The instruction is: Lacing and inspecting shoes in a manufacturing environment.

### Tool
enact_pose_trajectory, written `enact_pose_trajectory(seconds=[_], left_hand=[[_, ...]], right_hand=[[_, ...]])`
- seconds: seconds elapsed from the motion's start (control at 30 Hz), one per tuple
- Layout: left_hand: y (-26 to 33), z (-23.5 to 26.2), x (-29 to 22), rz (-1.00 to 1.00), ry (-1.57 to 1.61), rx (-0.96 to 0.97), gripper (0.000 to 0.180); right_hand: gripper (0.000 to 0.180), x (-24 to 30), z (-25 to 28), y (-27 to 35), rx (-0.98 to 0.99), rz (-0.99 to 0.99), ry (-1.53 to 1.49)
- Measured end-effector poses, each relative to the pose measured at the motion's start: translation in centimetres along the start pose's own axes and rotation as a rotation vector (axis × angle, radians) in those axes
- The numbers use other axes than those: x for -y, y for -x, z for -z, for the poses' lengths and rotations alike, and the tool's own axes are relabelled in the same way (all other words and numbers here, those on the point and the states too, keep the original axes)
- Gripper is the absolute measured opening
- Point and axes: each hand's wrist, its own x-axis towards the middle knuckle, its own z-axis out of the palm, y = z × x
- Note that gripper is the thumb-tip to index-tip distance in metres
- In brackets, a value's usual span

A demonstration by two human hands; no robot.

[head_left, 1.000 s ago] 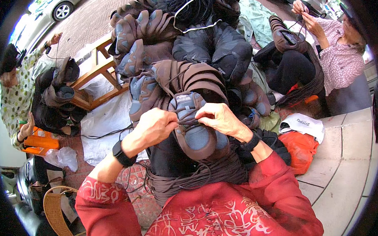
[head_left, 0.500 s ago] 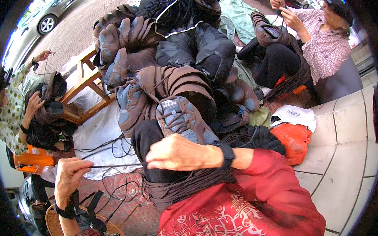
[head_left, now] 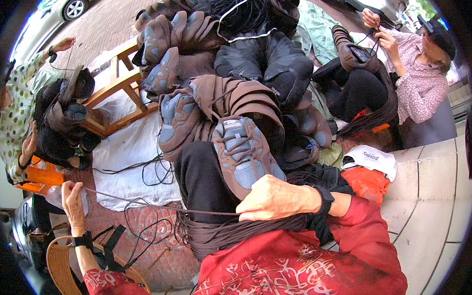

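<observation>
Brown lace (head_left: 160,206) stretches taut between pinching left hand (head_left: 73,199) fingers and right hand (head_left: 273,198) clamped on shoe (head_left: 241,155).

Perhaps orange packet (head_left: 369,180) under white cap (head_left: 372,159)

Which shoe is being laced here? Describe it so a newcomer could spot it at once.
Start at the big heap of shoes in the middle. Follow it down to the one nearest the red sleeves, just above the right hand. That shoe faces up, grey-blue with brown laces, and a taut lace runs from it to the left hand.
</observation>
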Motion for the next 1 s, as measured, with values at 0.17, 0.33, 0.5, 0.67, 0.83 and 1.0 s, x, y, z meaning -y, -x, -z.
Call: enact_pose_trajectory(seconds=[0.17,0.33,0.5,0.67,0.83,1.0], left_hand=[[1.0,-2.8,1.3,0.771,0.759,-0.112,0.026],[-4.4,-7.3,-15.2,0.697,1.318,0.051,0.026],[-5.3,-9.6,-26.8,0.710,1.528,0.651,0.028],[-5.2,-11.7,-28.6,0.728,1.410,0.810,0.013],[-5.3,-12.3,-28.6,0.780,1.399,0.805,0.011],[-5.1,-12.7,-28.3,0.794,1.511,0.818,0.010]], right_hand=[[0.019,-0.8,-2.9,-1.6,0.054,0.113,0.174],[0.022,-1.3,-0.2,-2.9,-0.294,0.231,0.276],[0.014,-5.3,1.5,-1.4,-0.265,-0.253,0.265],[0.017,-5.4,0.4,-1.6,-0.308,-0.333,0.322],[0.022,-5.6,0.6,-1.6,-0.267,-0.353,0.309],[0.025,-5.8,0.6,-1.5,-0.260,-0.410,0.160]])
